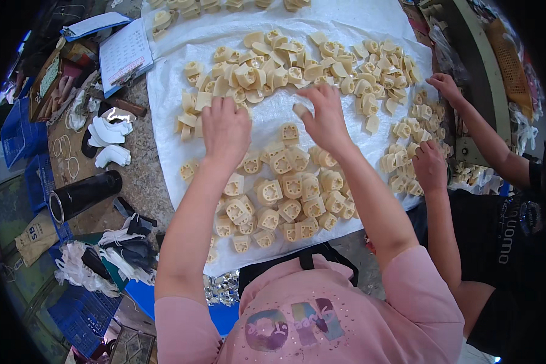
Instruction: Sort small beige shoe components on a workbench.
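Note:
Many small cream plastic parts, rounded with hollow, notched openings, cover a white sheet. My left hand is at the near edge of the far heap of parts. Its fingers are curled and close together, and their tips are hidden, so what they grip cannot be made out. To its right, my right hand is over a bare strip of sheet beside the same heap. Its thumb, with a beige wrap on the tip, stands apart from the bent fingers, and nothing shows between them. Below both hands lies the nearer group of parts, many with openings upward.
A co-worker's hands are among more parts at the right, beside a green metal frame. On the left are a clipboard with paper, white gloves, a black cylinder and blue baskets.

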`<state>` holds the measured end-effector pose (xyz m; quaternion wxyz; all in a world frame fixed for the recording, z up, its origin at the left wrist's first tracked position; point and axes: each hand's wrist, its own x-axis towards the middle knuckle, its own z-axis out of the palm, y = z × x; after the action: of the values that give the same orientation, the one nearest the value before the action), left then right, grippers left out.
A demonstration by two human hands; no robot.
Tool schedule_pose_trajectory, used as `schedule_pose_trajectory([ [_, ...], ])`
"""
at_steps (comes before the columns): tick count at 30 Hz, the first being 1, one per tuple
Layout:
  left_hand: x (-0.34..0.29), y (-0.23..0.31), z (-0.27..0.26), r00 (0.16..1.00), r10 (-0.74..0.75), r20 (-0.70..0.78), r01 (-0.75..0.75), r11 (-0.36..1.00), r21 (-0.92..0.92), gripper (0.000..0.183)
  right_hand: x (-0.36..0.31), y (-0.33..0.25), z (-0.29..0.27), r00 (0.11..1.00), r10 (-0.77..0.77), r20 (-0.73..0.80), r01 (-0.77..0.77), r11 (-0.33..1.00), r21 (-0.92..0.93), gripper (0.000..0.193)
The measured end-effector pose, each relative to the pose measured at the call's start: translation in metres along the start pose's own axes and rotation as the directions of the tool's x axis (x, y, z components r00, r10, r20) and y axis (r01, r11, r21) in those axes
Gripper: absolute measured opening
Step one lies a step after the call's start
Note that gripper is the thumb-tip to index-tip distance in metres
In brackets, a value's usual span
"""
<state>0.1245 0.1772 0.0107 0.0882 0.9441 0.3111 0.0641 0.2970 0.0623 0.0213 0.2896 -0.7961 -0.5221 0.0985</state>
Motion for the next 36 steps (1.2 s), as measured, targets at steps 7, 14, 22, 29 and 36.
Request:
schedule_pose_trajectory([
  [7, 0.03, 0.007, 0.036, 0.989, -0.136, 0.053, 0.125, 0.977, 0.171, 0.023, 0.055, -0.004, 0.042, 0.935, 0.345, 0.075, -0.313, 0.907, -0.281, 0.022],
  [14, 0.028, -0.006, 0.013, 0.949, -0.295, 0.113, 0.31, 0.939, -0.147, 0.012, 0.064, 0.001, 0.049, 0.848, 0.525, 0.074, -0.525, 0.851, -0.028, 0.022],
  [22, 0.018, 0.006, 0.011, 0.992, -0.121, 0.023, 0.121, 0.993, 0.008, 0.018, 0.062, 0.002, 0.046, 0.895, 0.443, 0.056, -0.433, 0.891, -0.134, 0.022],
  [29, 0.025, 0.004, 0.025, 0.951, -0.303, 0.061, 0.304, 0.953, -0.01, 0.018, 0.06, 0.0, 0.039, 0.899, 0.435, 0.043, -0.435, 0.9, 0.004, 0.017],
  [36, 0.012, -0.028, 0.004, 0.774, -0.483, 0.41, 0.619, 0.437, -0.652, 0.012, 0.003, 0.039, -0.007, 0.994, 0.02, 0.109, -0.042, 0.979, 0.201, 0.014],
])
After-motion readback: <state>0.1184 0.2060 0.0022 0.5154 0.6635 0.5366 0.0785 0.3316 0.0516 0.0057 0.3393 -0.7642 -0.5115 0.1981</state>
